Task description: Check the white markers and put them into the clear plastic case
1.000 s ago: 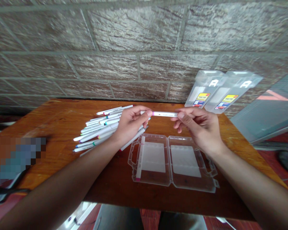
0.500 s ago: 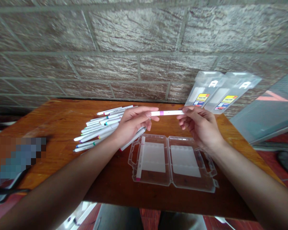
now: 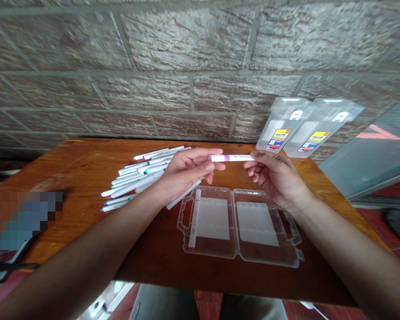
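I hold a white marker (image 3: 233,158) with a purple band level above the table, between both hands. My right hand (image 3: 276,178) pinches its right end. My left hand (image 3: 186,171) has its forefinger and thumb closed loosely on the left end. Just below lies an open clear plastic case (image 3: 235,254), both halves flat on the table. One white marker with a pink tip (image 3: 194,220) lies along the left half of that case. Under and behind my left hand is a pile of several white markers (image 3: 136,175).
The wooden table (image 3: 70,178) stands against a brick wall (image 3: 186,66). Two closed clear marker packs (image 3: 286,126) (image 3: 320,129) lean on the wall at the back right. A glass panel (image 3: 376,155) slopes at the right. A blurred patch (image 3: 23,222) covers the table's left edge.
The marker has slid a little to the right between my hands. My left fingers have gone from gripping over its end to a loose hold at the tip. The case and pile are unmoved.
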`<action>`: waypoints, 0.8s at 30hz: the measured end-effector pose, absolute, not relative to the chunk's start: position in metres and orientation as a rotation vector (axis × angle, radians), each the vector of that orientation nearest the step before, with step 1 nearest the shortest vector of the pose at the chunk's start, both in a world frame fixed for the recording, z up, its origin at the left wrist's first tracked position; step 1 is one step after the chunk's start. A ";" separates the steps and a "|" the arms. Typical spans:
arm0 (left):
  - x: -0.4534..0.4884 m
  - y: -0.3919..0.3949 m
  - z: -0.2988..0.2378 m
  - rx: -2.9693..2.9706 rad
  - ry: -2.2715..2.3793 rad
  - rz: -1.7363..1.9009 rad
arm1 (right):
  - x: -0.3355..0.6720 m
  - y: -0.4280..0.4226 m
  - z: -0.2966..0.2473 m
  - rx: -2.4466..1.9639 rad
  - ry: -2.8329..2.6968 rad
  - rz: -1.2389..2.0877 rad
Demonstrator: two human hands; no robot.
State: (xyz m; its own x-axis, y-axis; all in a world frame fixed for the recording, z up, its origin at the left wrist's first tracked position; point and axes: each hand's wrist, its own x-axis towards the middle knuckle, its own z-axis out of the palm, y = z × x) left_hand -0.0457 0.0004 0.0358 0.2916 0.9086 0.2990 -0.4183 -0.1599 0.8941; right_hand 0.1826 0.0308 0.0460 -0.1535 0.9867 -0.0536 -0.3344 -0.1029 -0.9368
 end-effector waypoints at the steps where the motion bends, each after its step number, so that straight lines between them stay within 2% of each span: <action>1: -0.045 0.001 0.036 1.229 0.524 1.270 | 0.182 0.031 0.046 -0.931 -1.002 1.520; 24: -0.052 0.002 0.031 1.088 0.423 1.185 | 0.181 0.027 0.049 -0.868 -1.059 1.512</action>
State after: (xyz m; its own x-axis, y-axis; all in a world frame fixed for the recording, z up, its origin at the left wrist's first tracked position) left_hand -0.0520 0.0020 0.0314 0.3751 0.8910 0.2557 -0.5274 -0.0217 0.8493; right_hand 0.1808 0.0265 0.0491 -0.1889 0.9820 0.0055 -0.3404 -0.0602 -0.9384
